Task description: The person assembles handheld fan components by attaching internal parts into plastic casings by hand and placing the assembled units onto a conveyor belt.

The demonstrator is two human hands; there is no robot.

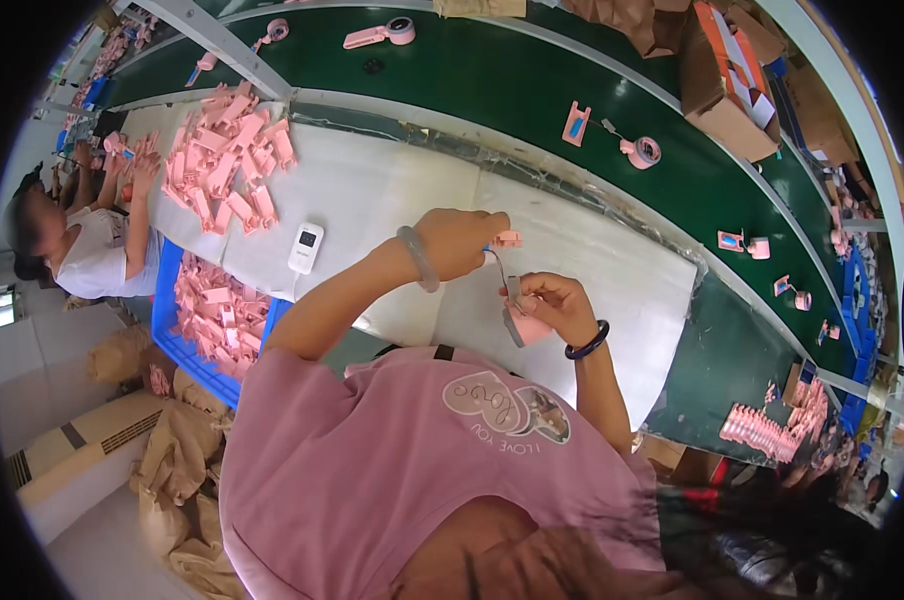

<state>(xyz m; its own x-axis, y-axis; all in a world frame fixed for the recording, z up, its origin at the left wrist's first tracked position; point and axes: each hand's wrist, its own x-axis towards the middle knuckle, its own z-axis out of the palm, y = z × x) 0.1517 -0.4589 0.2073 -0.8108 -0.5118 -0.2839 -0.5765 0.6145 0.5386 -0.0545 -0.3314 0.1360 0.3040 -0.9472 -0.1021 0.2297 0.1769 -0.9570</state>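
Over the white-covered bench, my left hand [457,243] is closed on a small pink plastic handle shell [510,239], which is mostly hidden behind my fingers. A bit of blue shows at its edge. My right hand [564,306] grips a pink round fan head [525,326] with a grey rim, tilted beside my chest. Between the two hands runs a thin dark wire [497,264], bent downward from the shell to the fan head. Exactly where my right fingertips press is hard to make out.
A heap of pink shells [227,155] lies at the left, above a blue crate [194,340] of similar parts. A white handheld device [306,247] rests nearby. Beyond, a green conveyor [512,85] carries fan assemblies [640,150]. Another person [97,240] works at far left.
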